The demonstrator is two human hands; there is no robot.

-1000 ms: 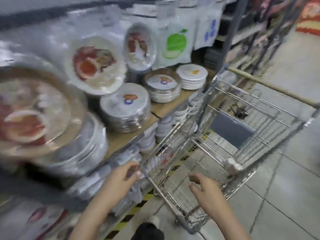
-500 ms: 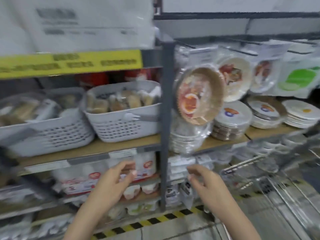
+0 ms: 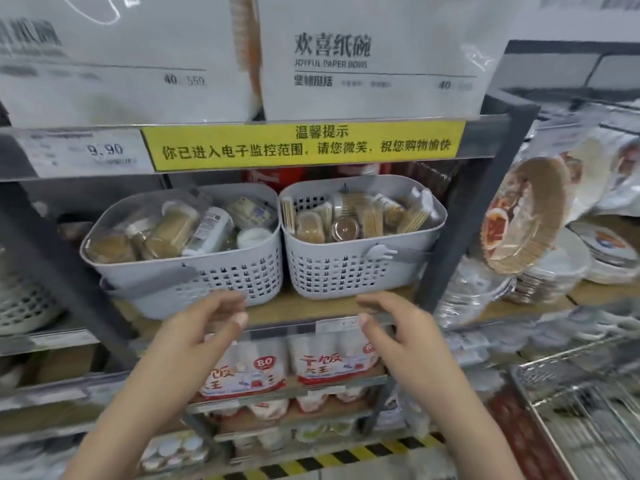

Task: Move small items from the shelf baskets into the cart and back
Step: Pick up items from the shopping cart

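Two grey perforated baskets stand side by side on a wooden shelf. The left basket (image 3: pixel 194 271) holds several wrapped toothpick packs and a white tube. The right basket (image 3: pixel 360 271) holds several small toothpick jars and bundles. My left hand (image 3: pixel 204 327) is raised just below the left basket, fingers loosely curled, holding nothing. My right hand (image 3: pixel 391 323) is raised below the right basket, fingers relaxed and empty. Neither hand touches a basket. Only a corner of the wire cart (image 3: pixel 581 403) shows at the lower right.
A dark shelf upright (image 3: pixel 453 237) stands just right of the baskets. Stacks of paper plates (image 3: pixel 526 216) fill the shelf beyond it. Packs of paper cups (image 3: pixel 249 372) sit on the shelf below. A yellow notice strip (image 3: pixel 304 143) runs above the baskets.
My view has swung left from the cart and plates to the two baskets. Both hands have risen from cart level to just below the baskets, still empty.
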